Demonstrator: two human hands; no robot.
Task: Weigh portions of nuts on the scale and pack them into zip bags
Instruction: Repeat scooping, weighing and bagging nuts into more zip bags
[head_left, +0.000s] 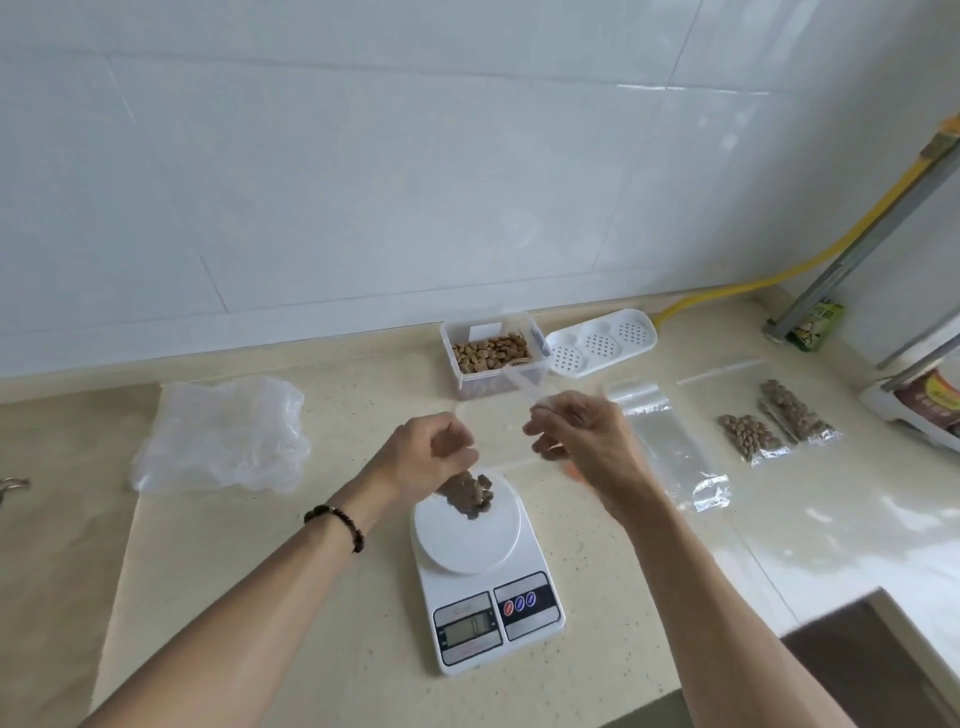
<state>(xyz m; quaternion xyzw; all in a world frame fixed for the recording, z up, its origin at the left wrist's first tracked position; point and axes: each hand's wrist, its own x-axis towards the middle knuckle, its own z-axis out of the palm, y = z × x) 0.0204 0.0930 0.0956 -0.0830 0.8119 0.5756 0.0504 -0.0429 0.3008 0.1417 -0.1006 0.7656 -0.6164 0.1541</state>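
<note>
Nuts (470, 496) hang in a clear zip bag (498, 441) that I hold up over the round white plate of the scale (480, 571). My left hand (434, 449) pinches one side of the bag's top with curled fingers. My right hand (576, 434) pinches the other side, so my two hands are a little apart with the bag stretched between them. The nuts sit low in the bag, right above the plate; I cannot tell if the bag touches it. The scale stands on the pale surface (311, 597) close to me, with its small screen and three buttons facing me.

Behind my hands is a clear box (493, 356) full of more nuts, and its white lid (600, 340) lies just beside it. To the right lies an empty bag (660, 436) flat on the surface. Past it are two filled bags (774, 426) of nuts, side by side. To the left is a crumpled plastic sheet (223, 434). A dark bead bracelet (337, 525) is on my left wrist.
</note>
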